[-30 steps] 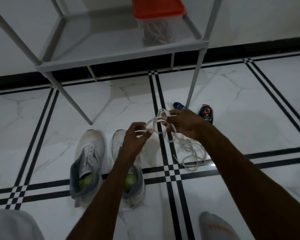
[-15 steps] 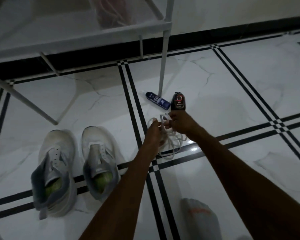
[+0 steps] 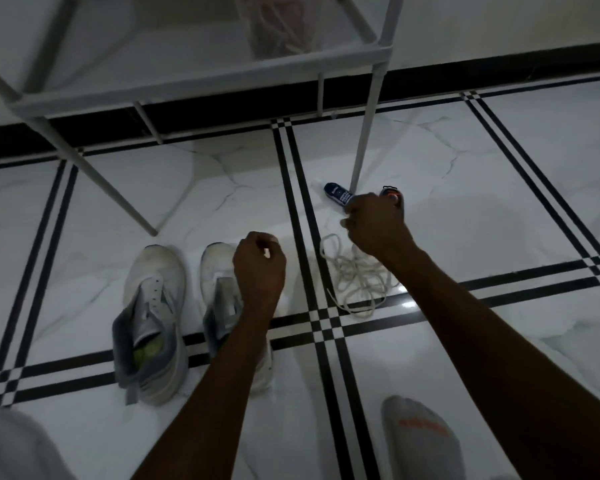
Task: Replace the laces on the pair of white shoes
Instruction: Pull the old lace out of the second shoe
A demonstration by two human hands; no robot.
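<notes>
Both your left hand (image 3: 258,268) and right hand (image 3: 374,225) hang loosely curled, holding nothing; the tangled white fabric laces (image 3: 355,275) at centre frame are light and limp, so pinch a stiff tip.

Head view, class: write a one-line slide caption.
Both hands, left and right, hover over two unlaced white shoes and a loose lace pile on the tiled floor.

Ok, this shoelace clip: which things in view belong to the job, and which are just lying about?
Part of the job:
- two white shoes, side by side on the floor, laces out
- white laces, loose heap right of the shoes
- container of laces on the rack

Lying about:
- blue bottle by the rack leg
- black and red object beside it
</notes>
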